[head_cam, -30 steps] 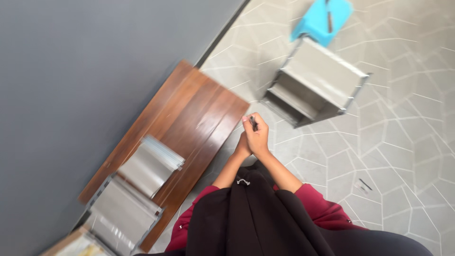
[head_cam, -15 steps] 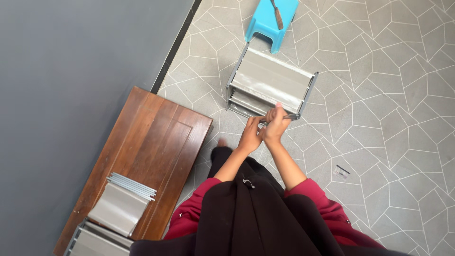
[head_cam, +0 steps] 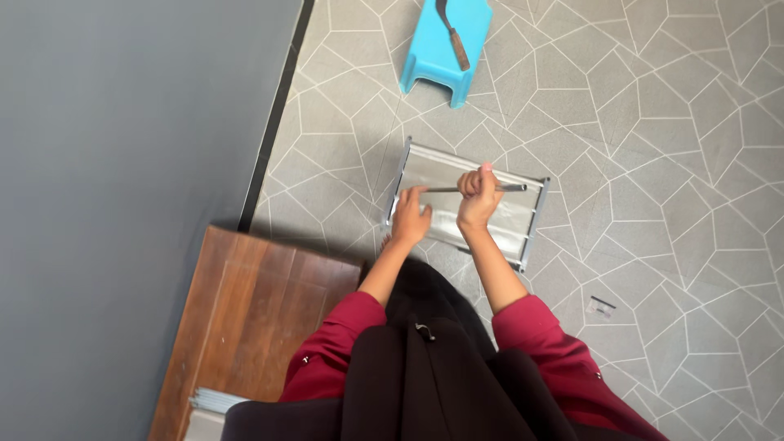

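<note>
Metal rod [head_cam: 465, 189] runs nearly level across the middle of the frame, its long axis left to right, one end pointing toward the wall [head_cam: 122, 163], the other toward the tray's [head_cam: 425, 167] right rim. Both hands pinch it: the left hand [head_cam: 411, 220] has fingertips closed on the left end, the right hand [head_cam: 478, 200] is fisted around the middle. It sits over the shiny steel tray, which lies on the grey tiled floor [head_cam: 678, 163]. Upper centre stands a blue stool [head_cam: 429, 57] with a sickle [head_cam: 452, 33] on top. Lower left lies a wooden board [head_cam: 245, 327].
</note>
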